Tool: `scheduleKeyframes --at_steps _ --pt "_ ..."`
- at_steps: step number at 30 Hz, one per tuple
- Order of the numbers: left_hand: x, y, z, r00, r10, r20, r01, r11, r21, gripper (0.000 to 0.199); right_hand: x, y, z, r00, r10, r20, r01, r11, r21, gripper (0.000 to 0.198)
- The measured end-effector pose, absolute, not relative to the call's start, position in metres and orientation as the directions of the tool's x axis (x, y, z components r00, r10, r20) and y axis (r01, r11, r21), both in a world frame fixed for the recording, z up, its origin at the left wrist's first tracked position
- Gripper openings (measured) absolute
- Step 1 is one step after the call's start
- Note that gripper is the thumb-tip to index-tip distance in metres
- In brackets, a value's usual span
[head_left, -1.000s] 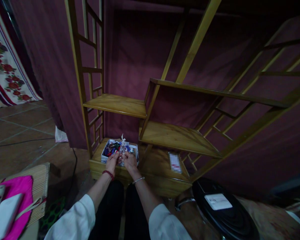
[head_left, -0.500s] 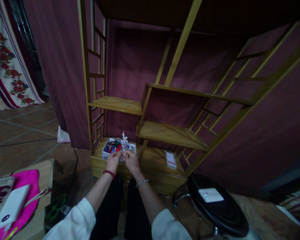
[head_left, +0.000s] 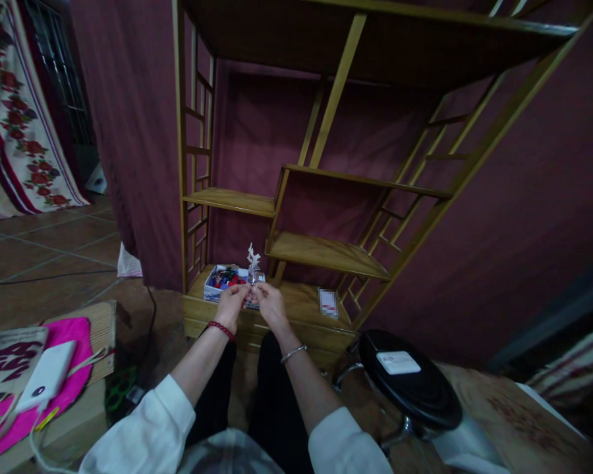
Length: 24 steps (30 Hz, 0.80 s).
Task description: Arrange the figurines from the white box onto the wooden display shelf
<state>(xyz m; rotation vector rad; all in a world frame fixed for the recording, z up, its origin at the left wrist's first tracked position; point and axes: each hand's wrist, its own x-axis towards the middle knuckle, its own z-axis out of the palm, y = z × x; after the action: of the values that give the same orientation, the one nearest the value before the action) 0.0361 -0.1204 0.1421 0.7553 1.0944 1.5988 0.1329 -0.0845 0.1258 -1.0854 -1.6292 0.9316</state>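
The person's two hands meet at the front of a wooden shelf unit. The left hand (head_left: 231, 304) and the right hand (head_left: 273, 306) are both closed, fingertips pinching the lower part of a silvery ornament (head_left: 254, 264) from either side; the exact grip is too small to make out. The ornament stands upright between them, its pale, branching top pointing up, in front of or above the right part of an open box (head_left: 210, 292). That box sits at the left end of the bottom shelf (head_left: 299, 304), with a jumble of colourful trinkets (head_left: 231, 276) inside, red and blue among them. To the right on the same shelf, well apart, lies a flat, blurred-out item (head_left: 329, 303). The thin branches look fragile: knocked against the box rim or pressed by a finger, they could bend or snap. Because the hold is low and only by the fingertips, the ornament could tip or slip, dropping among the trinkets or over the shelf's near edge. Lowered carelessly, the branches could also snag on the trinkets.
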Motion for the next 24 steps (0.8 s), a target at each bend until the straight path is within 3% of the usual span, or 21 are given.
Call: scheduleKeyframes --at_steps 8,15,24 --pt "0.045 -0.129 0.153 -0.162 0.987 0.009 -0.432 -0.079 0.899 0.029 0.148 -0.091 0.134 -0.172 0.914 0.368 0.134 0.392 -0.91 0.019" --pt "0.053 -0.123 0.145 -0.164 0.986 -0.008 -0.449 -0.067 0.891 0.032 0.157 -0.09 0.125 -0.159 0.931 0.33 0.291 0.364 -0.885 0.021" --pt "0.06 -0.108 0.138 -0.127 0.99 -0.061 -0.392 0.006 0.92 0.034 0.171 -0.084 0.126 -0.129 0.923 0.363 0.326 0.385 -0.863 0.02"
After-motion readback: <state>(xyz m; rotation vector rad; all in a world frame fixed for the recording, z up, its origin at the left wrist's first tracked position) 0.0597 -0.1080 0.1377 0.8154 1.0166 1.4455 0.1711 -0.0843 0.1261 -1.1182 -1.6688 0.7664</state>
